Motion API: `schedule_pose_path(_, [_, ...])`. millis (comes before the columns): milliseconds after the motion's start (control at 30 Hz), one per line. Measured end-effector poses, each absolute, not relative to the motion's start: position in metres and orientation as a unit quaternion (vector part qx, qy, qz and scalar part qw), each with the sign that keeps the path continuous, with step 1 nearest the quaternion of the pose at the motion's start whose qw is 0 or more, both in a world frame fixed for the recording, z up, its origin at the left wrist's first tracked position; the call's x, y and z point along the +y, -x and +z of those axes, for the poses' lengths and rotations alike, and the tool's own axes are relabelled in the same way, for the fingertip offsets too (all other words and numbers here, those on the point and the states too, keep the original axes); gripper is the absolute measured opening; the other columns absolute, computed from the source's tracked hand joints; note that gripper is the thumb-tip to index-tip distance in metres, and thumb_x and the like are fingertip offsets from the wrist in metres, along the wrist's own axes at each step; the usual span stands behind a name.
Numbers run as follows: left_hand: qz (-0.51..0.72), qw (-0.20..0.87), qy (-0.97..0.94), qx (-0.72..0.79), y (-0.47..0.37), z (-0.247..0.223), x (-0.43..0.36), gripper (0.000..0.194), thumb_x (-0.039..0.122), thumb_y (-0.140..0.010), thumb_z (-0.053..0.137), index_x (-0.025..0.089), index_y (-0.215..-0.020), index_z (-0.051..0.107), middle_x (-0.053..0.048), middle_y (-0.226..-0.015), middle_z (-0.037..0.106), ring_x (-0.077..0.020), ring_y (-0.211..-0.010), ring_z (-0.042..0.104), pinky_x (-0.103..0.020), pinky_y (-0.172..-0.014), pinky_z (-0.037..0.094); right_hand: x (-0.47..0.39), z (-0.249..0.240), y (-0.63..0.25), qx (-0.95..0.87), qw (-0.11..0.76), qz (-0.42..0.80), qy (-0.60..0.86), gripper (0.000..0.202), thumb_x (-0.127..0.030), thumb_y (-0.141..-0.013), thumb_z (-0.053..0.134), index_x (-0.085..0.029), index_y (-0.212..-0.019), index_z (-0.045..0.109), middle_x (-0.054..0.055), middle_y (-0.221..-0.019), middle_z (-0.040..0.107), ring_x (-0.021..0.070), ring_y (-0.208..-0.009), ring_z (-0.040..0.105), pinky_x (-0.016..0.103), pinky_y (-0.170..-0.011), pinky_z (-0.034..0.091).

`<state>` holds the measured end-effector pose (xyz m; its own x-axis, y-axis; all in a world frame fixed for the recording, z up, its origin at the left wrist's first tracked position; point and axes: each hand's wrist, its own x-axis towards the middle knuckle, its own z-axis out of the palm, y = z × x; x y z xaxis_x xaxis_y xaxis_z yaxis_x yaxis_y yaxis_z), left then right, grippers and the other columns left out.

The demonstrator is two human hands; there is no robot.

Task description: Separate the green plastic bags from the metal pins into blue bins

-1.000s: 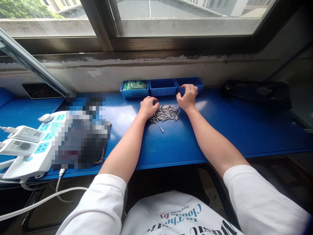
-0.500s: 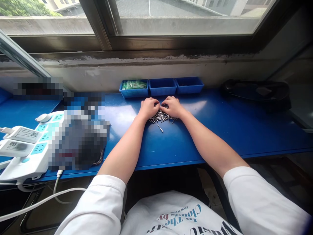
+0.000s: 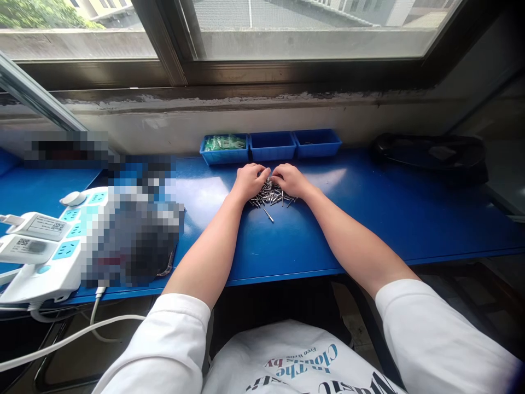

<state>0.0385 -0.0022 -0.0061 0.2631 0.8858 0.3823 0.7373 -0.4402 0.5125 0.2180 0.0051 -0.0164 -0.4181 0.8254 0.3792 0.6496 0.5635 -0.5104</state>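
Note:
A pile of small metal pins lies on the blue table, with one loose pin in front of it. At the pile's left back edge is my left hand, its fingers curled inward and closed. My right hand curls over the right back side of the pile, also closed. The fingertips of both hands are close to each other above the pins. What either hand pinches is too small to make out.
Behind my hands stand three blue bins: the left one holds green packets, then a middle bin and a right bin. A white power strip with plugs is at the left. A black bag lies at the right back.
The fingers of both hands have shifted slightly over the pile, and the right fingers are more curled. The bins and the loose pin have not moved.

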Motion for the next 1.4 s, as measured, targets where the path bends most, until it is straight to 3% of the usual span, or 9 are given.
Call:
schedule_pose_path(200, [0.386,0.136,-0.781,0.472,-0.039,-0.002,-0.005,0.029,0.037,-0.09,0.05,0.02,-0.092,0.073,-0.005,-0.095,0.074,-0.0203,-0.094,0.065,-0.032,-0.089,0.048,0.001,-0.009,-0.219,-0.773,0.436,0.169,0.428,0.024,-0.04,-0.083,0.064,-0.02,-0.072,0.069,0.004,-0.074,0.062,0.0187,-0.077,0.055,0.033,-0.074,0.045])
schedule_pose_path(333, [0.418,0.14,-0.781,0.443,-0.04,-0.001,-0.007,0.027,0.037,-0.09,0.052,0.019,-0.093,0.072,-0.005,-0.094,0.074,-0.0196,-0.091,0.065,-0.031,-0.086,0.049,-0.003,-0.001,-0.219,-0.692,0.499,0.286,0.436,0.037,-0.056,-0.078,0.066,-0.019,-0.074,0.066,0.001,-0.064,0.062,0.0145,-0.061,0.054,0.031,-0.062,0.044])
schedule_pose_path(533, [0.435,0.154,-0.778,0.426,-0.042,-0.004,-0.006,0.026,0.041,-0.086,0.06,0.018,-0.094,0.07,-0.006,-0.092,0.073,-0.0186,-0.086,0.066,-0.03,-0.08,0.05,-0.002,0.005,-0.217,-0.569,0.562,0.46,0.386,0.05,-0.067,-0.066,0.071,-0.02,-0.075,0.061,0.002,-0.066,0.067,0.0122,-0.057,0.056,0.026,-0.053,0.042])
schedule_pose_path(700, [0.456,0.162,-0.765,0.426,-0.043,-0.006,-0.004,0.028,0.041,-0.091,0.053,0.018,-0.086,0.068,-0.003,-0.082,0.072,-0.0155,-0.076,0.064,-0.028,-0.076,0.048,0.0,0.002,-0.218,-0.579,0.549,0.458,0.392,0.051,-0.067,-0.064,0.073,-0.018,-0.07,0.061,0.001,-0.061,0.064,0.0087,-0.05,0.049,0.024,-0.048,0.036])
schedule_pose_path(967, [0.447,0.168,-0.759,0.442,-0.044,-0.002,-0.006,0.031,0.041,-0.093,0.047,0.019,-0.079,0.063,-0.001,-0.074,0.07,-0.0138,-0.069,0.061,-0.026,-0.069,0.046,-0.002,-0.001,-0.215,-0.655,0.502,0.348,0.445,0.054,-0.07,-0.078,0.057,-0.019,-0.062,0.058,-0.001,-0.051,0.056,0.0099,-0.048,0.045,0.027,-0.053,0.038])
schedule_pose_path(1167, [0.433,0.15,-0.756,0.468,-0.044,-0.001,-0.008,0.04,0.044,-0.095,0.043,0.019,-0.067,0.058,-0.001,-0.067,0.067,-0.0134,-0.061,0.058,-0.027,-0.064,0.043,-0.008,0.006,-0.216,-0.594,0.542,0.46,0.377,0.039,-0.057,-0.07,0.073,-0.019,-0.078,0.064,0.0,-0.066,0.066,0.009,-0.051,0.048,0.025,-0.049,0.036])
schedule_pose_path(1300, [0.426,0.152,-0.756,0.472,-0.044,-0.002,-0.007,0.04,0.046,-0.095,0.042,0.019,-0.073,0.062,-0.002,-0.073,0.069,-0.0152,-0.068,0.061,-0.028,-0.07,0.045,-0.009,0.009,-0.222,-0.572,0.534,0.503,0.367,0.03,-0.047,-0.072,0.072,-0.018,-0.075,0.067,0.003,-0.071,0.068,0.0102,-0.055,0.052,0.024,-0.049,0.036])
schedule_pose_path(1400, [0.439,0.135,-0.741,0.49,-0.041,-0.002,-0.004,0.036,0.045,-0.095,0.042,0.02,-0.088,0.065,-0.005,-0.087,0.072,-0.0181,-0.082,0.064,-0.029,-0.078,0.046,-0.006,0.01,-0.229,-0.573,0.567,0.437,0.398,0.024,-0.043,-0.076,0.066,-0.019,-0.079,0.068,0.004,-0.078,0.07,0.0132,-0.062,0.057,0.026,-0.054,0.043])
